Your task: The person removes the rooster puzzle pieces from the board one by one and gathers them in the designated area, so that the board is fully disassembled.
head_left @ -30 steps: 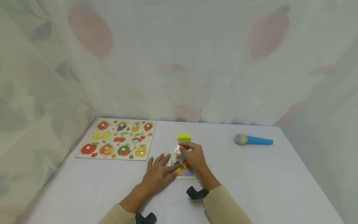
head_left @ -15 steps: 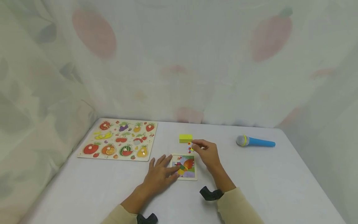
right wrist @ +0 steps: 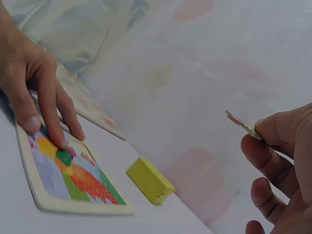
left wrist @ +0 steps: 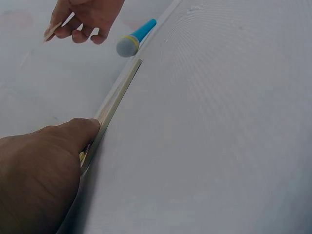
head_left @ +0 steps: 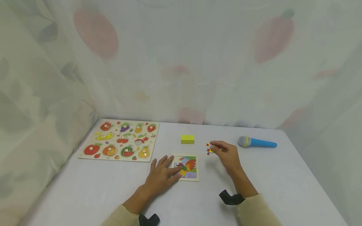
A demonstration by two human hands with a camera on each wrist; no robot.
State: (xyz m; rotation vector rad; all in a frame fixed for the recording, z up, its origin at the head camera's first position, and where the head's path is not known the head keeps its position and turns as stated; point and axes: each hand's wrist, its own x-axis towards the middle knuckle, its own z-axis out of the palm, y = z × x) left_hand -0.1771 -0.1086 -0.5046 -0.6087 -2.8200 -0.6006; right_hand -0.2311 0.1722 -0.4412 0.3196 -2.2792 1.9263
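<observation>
My left hand (head_left: 161, 175) rests with spread fingers on the left side of a small jigsaw puzzle in a pale wooden frame (head_left: 197, 169). Orange-red, yellow, green and lilac areas make up its picture, partly hidden under the fingers. To the right of the frame, my right hand (head_left: 228, 157) pinches a thin, flat puzzle piece (head_left: 208, 149) between thumb and index finger, held above the table. Red and yellow patches show on the piece. Seen edge-on in the right wrist view, the puzzle piece (right wrist: 239, 122) tilts, and the other fingers curl loosely below it.
A bright yellow block (head_left: 187, 139) lies behind the framed puzzle. At the back left is a large fruit peg board (head_left: 152, 147). A blue toy microphone (head_left: 258, 142) with a grey head lies at the back right. Printed curtains surround the table's back and sides.
My right hand has moved to the right, carrying the puzzle piece from over the frame's top edge, past the yellow block. My left hand stays on the puzzle.
</observation>
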